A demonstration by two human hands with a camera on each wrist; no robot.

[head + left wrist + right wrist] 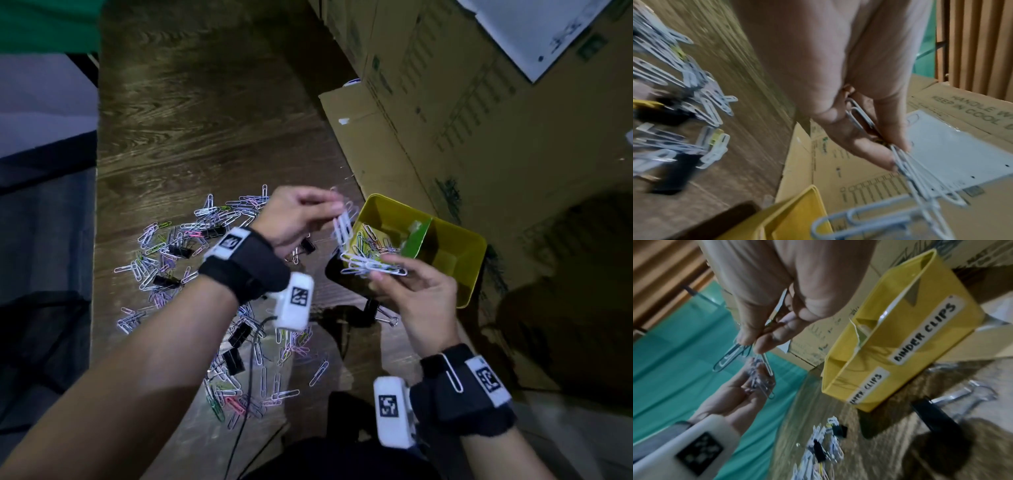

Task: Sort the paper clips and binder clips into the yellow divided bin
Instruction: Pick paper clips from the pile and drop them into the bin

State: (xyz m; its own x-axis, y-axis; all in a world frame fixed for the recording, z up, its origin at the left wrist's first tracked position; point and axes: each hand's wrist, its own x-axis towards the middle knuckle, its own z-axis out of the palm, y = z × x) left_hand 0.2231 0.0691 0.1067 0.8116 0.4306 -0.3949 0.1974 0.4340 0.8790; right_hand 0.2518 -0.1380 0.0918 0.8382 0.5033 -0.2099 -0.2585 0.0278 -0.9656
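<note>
Our left hand (298,219) pinching white paper clips (342,229) — long axis near-vertical, tips down — right hand (416,298) gripping a flat-lying bunch (371,268), yellow divided bin (455,246) centre-right.

You have a dark wood-grain table (191,113) in front of you. Stacked cardboard boxes (455,113) stand along its right edge, one printed "KEEP IN COOL". A white sheet (534,31) lies on top of them. Green fabric (48,24) shows at the far left corner, and a thin black cable (251,373) trails across the near edge.
</note>
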